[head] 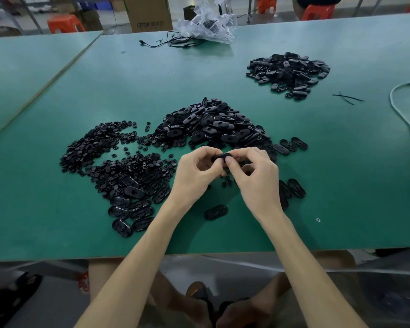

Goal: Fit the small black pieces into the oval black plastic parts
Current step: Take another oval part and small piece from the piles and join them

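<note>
My left hand [195,172] and my right hand [256,176] meet above the green table [341,185], both pinching one oval black plastic part [219,156] between fingertips and thumbs. My fingers hide most of it, so I cannot see whether a small piece sits in it. A heap of small round black pieces [104,150] spreads to the left of my hands. Behind my hands lies a big pile of oval parts [213,124]. Several more ovals [130,209] lie flat near my left forearm, and one oval [215,211] lies between my wrists.
A separate pile of black oval parts [289,72] lies at the far right. A crumpled clear plastic bag [206,24] and black cables [175,42] are at the table's back edge. A white cable [398,105] curves along the right. Two thin black ties [348,98] lie near it.
</note>
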